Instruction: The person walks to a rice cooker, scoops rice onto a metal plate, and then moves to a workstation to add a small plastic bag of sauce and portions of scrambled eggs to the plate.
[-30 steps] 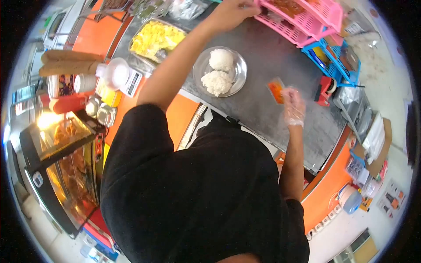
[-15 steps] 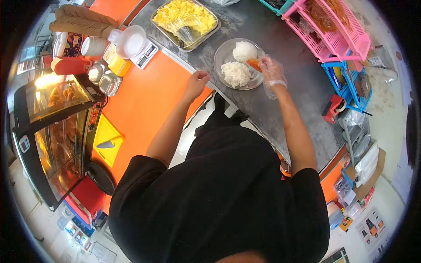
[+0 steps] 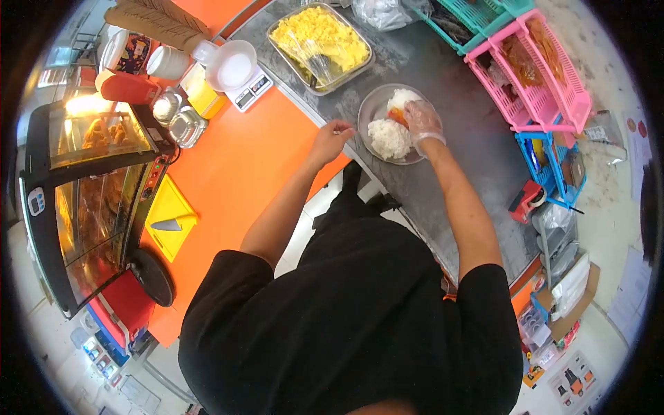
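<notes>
My right hand (image 3: 422, 120), in a clear plastic glove, reaches over a round clear plate (image 3: 370, 104). Its fingers are closed on an orange-red piece of food (image 3: 396, 115) lying between two mounds of white rice. The nearer rice mound (image 3: 389, 139) shows fully, while the farther rice mound (image 3: 405, 97) is partly covered by the hand. My left hand (image 3: 333, 140) is bare and hovers near the seam between the orange and grey counters, left of the plate. Its fingers are curled in, with nothing visible in them.
A tray of yellow food (image 3: 321, 41) with a utensil stands behind the plate. To the left are a scale (image 3: 254, 88), a yellow board (image 3: 164, 214) with a knife and a heated display case (image 3: 97, 200). Pink baskets (image 3: 529, 76) and a red tape dispenser (image 3: 527, 200) line the right side.
My right hand has moved inward over the plate, bringing the orange-red food between the rice mounds. My left hand's fingers have loosened slightly. The whole view has shifted a little.
</notes>
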Action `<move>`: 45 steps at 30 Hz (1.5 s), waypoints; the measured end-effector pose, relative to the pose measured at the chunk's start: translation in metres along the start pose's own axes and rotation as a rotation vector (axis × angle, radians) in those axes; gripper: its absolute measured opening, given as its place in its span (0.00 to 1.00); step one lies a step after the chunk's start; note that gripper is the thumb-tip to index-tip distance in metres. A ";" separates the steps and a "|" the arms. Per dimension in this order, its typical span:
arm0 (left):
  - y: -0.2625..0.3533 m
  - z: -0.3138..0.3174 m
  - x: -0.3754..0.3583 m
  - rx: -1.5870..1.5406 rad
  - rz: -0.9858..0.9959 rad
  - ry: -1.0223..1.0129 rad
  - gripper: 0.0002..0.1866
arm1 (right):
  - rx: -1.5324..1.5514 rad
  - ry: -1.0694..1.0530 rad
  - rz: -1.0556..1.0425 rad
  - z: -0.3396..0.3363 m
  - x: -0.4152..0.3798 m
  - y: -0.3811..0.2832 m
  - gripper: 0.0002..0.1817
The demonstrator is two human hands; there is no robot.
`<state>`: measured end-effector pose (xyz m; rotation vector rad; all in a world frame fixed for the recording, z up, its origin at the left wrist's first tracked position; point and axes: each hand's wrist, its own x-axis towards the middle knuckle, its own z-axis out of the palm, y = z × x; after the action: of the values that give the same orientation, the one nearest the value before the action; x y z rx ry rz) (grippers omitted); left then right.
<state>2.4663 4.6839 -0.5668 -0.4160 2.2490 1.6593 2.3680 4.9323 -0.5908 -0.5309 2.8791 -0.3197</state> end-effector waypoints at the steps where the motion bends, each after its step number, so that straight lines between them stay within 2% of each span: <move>1: 0.003 -0.004 0.000 0.010 -0.019 0.027 0.17 | -0.070 0.012 0.027 -0.010 -0.003 -0.005 0.12; 6: 0.002 -0.022 0.011 -0.018 0.011 0.078 0.16 | -0.139 0.003 0.086 -0.029 -0.006 -0.018 0.11; 9: 0.001 -0.030 0.034 -0.059 0.077 0.108 0.16 | -0.110 0.138 0.084 -0.038 -0.007 -0.025 0.12; 11: 0.001 -0.035 0.057 -0.175 0.107 0.153 0.16 | -0.102 -0.112 0.169 -0.047 -0.005 -0.032 0.14; 12: 0.012 -0.038 0.056 -0.187 0.095 0.158 0.16 | -0.111 -0.125 0.162 -0.043 -0.011 -0.032 0.14; 14: 0.060 -0.056 0.069 -0.077 0.098 0.151 0.16 | -0.145 -0.062 0.054 -0.030 -0.007 -0.030 0.16; 15: 0.062 -0.060 0.084 -0.086 0.106 0.158 0.16 | -0.154 -0.055 0.047 -0.029 -0.006 -0.030 0.16; 17: 0.067 -0.067 0.120 0.034 0.300 0.238 0.16 | -0.256 -0.103 0.141 -0.030 -0.005 -0.032 0.17; 21: 0.095 -0.078 0.194 0.136 0.357 0.316 0.17 | -0.245 -0.063 0.067 -0.041 -0.015 -0.030 0.16; 23: 0.104 -0.079 0.235 0.572 0.552 0.408 0.16 | 0.115 0.105 0.231 -0.038 -0.026 -0.023 0.15; 24: 0.110 -0.077 0.254 0.565 0.558 0.409 0.16 | 0.134 0.115 0.273 -0.043 -0.034 -0.022 0.14; 26: 0.118 -0.067 0.293 0.881 0.435 0.404 0.16 | 0.245 0.137 0.386 -0.061 -0.054 -0.026 0.11; 27: 0.118 -0.062 0.313 0.958 0.403 0.397 0.17 | 0.335 0.149 0.450 -0.069 -0.064 -0.027 0.10; 29: 0.117 -0.053 0.348 0.974 0.397 0.432 0.18 | 0.347 0.262 0.388 -0.050 -0.091 0.000 0.08; 31: 0.124 -0.047 0.369 0.995 0.382 0.466 0.19 | 0.560 0.235 0.573 -0.069 -0.108 -0.010 0.08; 33: 0.133 -0.042 0.379 0.769 0.320 0.460 0.19 | 0.576 0.260 0.635 -0.075 -0.126 -0.011 0.08; 37: 0.135 -0.043 0.406 0.775 0.369 0.499 0.18 | 0.525 0.312 0.701 -0.053 -0.157 0.007 0.07; 38: 0.131 -0.051 0.423 0.612 0.410 0.475 0.16 | 0.527 0.308 0.704 -0.049 -0.164 0.012 0.07; 39: 0.124 -0.058 0.438 0.448 0.444 0.449 0.15 | 0.642 0.318 0.779 -0.049 -0.169 0.014 0.07; 40: 0.123 -0.068 0.443 0.450 0.441 0.446 0.15 | 0.757 0.329 0.852 -0.050 -0.170 0.017 0.06; 42: 0.124 -0.093 0.449 -0.107 0.422 0.415 0.13 | 0.797 0.391 0.799 -0.052 -0.171 0.021 0.06; 43: 0.126 -0.104 0.443 -0.100 0.418 0.414 0.13 | 0.832 0.454 0.740 -0.055 -0.170 0.020 0.07; 45: 0.131 -0.122 0.426 -0.563 0.211 0.181 0.12 | 0.894 0.432 0.802 -0.066 -0.159 0.016 0.07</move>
<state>2.0160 4.5850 -0.5967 -0.4832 1.9619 2.4600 2.4935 5.0174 -0.5075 0.8898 2.5897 -1.5482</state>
